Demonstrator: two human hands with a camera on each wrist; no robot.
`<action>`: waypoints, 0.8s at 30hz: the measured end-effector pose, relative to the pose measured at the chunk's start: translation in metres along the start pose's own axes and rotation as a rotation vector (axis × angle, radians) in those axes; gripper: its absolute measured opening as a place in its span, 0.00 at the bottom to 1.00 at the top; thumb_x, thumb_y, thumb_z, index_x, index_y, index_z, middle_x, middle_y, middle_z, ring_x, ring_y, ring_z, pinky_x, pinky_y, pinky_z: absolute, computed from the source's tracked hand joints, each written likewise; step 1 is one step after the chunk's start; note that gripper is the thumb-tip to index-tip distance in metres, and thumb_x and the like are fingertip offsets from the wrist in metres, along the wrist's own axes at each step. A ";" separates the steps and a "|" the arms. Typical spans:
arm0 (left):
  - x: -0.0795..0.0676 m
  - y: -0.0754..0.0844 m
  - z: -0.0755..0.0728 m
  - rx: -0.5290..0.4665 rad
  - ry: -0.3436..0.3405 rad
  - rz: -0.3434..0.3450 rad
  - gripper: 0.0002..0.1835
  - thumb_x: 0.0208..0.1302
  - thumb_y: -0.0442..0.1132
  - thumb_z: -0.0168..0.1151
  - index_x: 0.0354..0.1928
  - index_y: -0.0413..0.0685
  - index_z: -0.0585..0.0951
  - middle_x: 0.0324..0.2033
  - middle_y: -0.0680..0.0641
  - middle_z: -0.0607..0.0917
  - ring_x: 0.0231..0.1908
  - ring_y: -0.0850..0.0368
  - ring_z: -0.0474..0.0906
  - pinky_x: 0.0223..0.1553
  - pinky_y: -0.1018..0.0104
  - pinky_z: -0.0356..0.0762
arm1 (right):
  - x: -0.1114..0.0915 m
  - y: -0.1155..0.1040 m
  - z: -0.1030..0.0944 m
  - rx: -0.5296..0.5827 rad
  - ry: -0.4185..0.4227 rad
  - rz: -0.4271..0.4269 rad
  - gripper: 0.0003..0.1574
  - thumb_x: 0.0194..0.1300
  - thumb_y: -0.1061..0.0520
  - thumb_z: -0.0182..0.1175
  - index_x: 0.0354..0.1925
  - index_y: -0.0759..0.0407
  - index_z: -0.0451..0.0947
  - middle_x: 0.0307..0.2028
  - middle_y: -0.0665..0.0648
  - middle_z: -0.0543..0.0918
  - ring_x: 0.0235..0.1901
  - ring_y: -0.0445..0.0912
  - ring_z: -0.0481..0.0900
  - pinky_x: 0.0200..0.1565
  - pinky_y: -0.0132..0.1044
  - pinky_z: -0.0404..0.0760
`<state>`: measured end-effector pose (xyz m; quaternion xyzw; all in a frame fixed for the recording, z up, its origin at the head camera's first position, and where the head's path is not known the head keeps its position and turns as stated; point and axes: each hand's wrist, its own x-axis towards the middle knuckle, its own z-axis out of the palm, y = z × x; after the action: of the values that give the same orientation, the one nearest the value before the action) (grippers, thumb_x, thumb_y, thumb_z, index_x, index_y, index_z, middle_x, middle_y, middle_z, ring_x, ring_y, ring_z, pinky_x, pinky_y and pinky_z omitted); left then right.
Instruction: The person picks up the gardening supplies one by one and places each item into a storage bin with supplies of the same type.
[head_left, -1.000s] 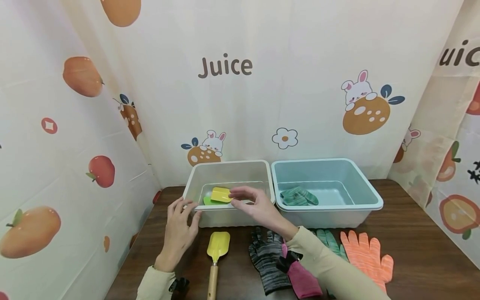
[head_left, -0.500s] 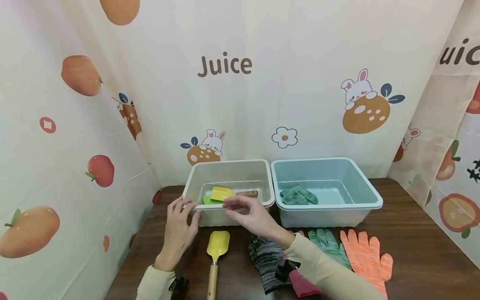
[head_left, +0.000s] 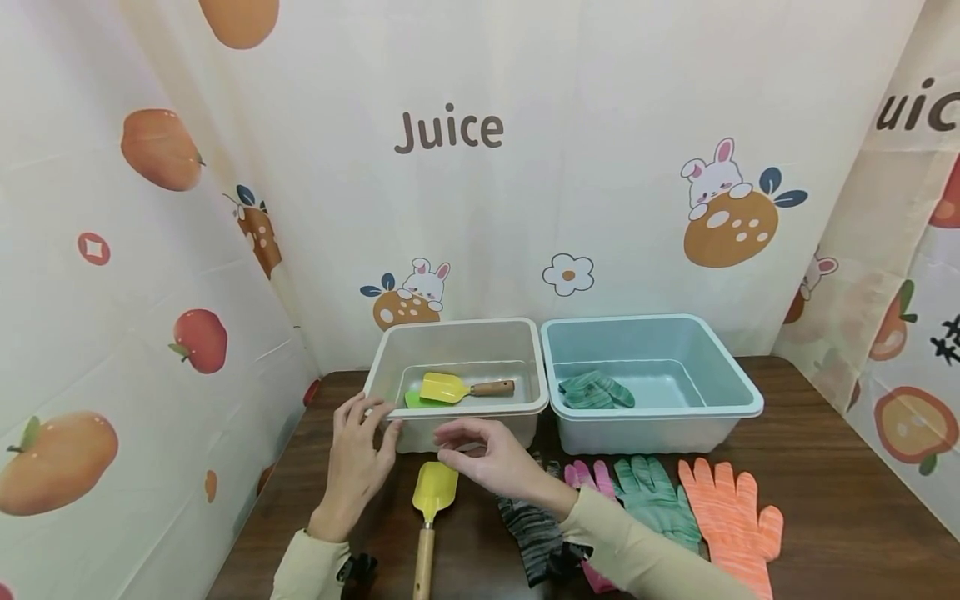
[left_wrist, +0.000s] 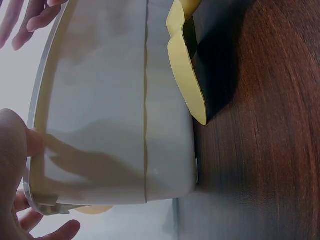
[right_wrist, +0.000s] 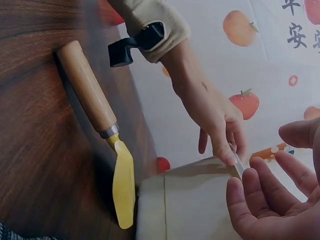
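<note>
My left hand [head_left: 356, 454] holds the front left corner of a grey plastic bin [head_left: 468, 433], its thumb on the outer wall and fingers over the rim. In the right wrist view, this hand [right_wrist: 215, 115] pinches the rim. My right hand [head_left: 491, 458] hangs in front of the bin with loosely bent fingers and nothing between them. Just below it, a yellow garden shovel [head_left: 425, 542] with a wooden handle lies on the table, blade toward the bin. Inside the bin lies a smaller yellow shovel [head_left: 444, 388], partly over a bright green piece [head_left: 420, 402].
A light blue bin [head_left: 645, 435] stands to the right with a folded green glove [head_left: 596, 391] inside. Several gloves lie in front: a black-grey one [head_left: 528, 529], a pink one [head_left: 592, 475], a green one [head_left: 656, 500] and an orange one [head_left: 727, 517]. A printed curtain surrounds the table.
My right hand has drawn back from over the grey bin, toward me and slightly left, uncovering the small shovel's wooden handle. My left hand stays on the rim.
</note>
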<state>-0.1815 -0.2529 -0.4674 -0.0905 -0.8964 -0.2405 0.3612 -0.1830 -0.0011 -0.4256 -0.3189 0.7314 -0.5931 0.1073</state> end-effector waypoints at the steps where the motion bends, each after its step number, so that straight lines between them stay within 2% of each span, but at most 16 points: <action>1: 0.000 0.000 0.000 0.002 0.001 -0.001 0.12 0.67 0.36 0.73 0.49 0.40 0.88 0.54 0.36 0.84 0.67 0.32 0.71 0.61 0.30 0.75 | 0.000 0.001 0.001 0.005 -0.002 0.002 0.22 0.75 0.53 0.65 0.63 0.59 0.83 0.57 0.61 0.88 0.55 0.44 0.86 0.57 0.36 0.86; 5: 0.000 0.001 0.000 0.004 0.000 -0.006 0.12 0.66 0.36 0.73 0.49 0.40 0.88 0.53 0.36 0.84 0.67 0.32 0.71 0.61 0.30 0.75 | -0.002 0.002 0.004 0.013 -0.006 0.010 0.22 0.75 0.52 0.66 0.62 0.58 0.84 0.57 0.60 0.89 0.55 0.44 0.86 0.57 0.34 0.85; 9: 0.000 0.001 0.000 0.002 -0.003 -0.007 0.12 0.67 0.37 0.73 0.49 0.40 0.88 0.54 0.36 0.84 0.67 0.32 0.70 0.62 0.31 0.75 | -0.004 0.004 0.007 0.014 -0.011 0.011 0.20 0.74 0.54 0.66 0.61 0.57 0.84 0.55 0.59 0.90 0.52 0.41 0.87 0.54 0.31 0.85; 18: -0.001 0.000 0.000 -0.001 -0.009 -0.015 0.12 0.68 0.38 0.72 0.50 0.41 0.88 0.54 0.36 0.84 0.67 0.32 0.70 0.62 0.30 0.75 | -0.009 0.013 0.014 -0.010 -0.056 0.028 0.20 0.74 0.53 0.66 0.59 0.57 0.85 0.54 0.62 0.90 0.48 0.35 0.85 0.53 0.33 0.85; 24: 0.000 0.001 -0.001 0.003 -0.007 -0.009 0.12 0.68 0.38 0.72 0.50 0.40 0.88 0.54 0.36 0.84 0.67 0.32 0.70 0.63 0.31 0.74 | -0.013 0.020 0.020 -0.007 -0.101 0.031 0.21 0.74 0.54 0.66 0.60 0.63 0.84 0.54 0.64 0.89 0.48 0.35 0.86 0.53 0.32 0.85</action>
<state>-0.1811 -0.2526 -0.4666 -0.0865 -0.8985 -0.2404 0.3571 -0.1691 -0.0072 -0.4522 -0.3374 0.7321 -0.5719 0.1521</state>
